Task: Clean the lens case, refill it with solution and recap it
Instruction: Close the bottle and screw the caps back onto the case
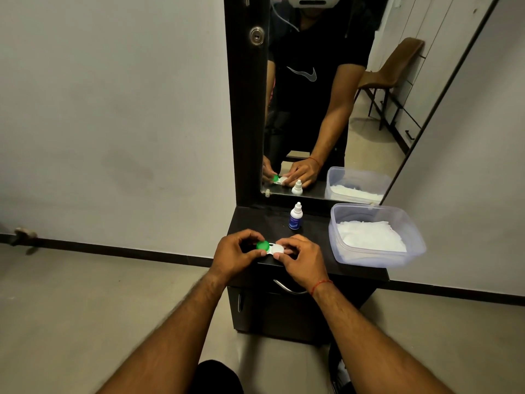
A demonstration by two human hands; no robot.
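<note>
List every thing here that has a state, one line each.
Lens case: held over the counter's front edge by both hands.
Green cap: on, under the left hand fingers.
White cap: on, right hand gripping it.
Bottle: upright, capped, untouched.
Tub: open, white tissue inside.
Drawer: shut.

Bottle (295, 216) label too small
</note>
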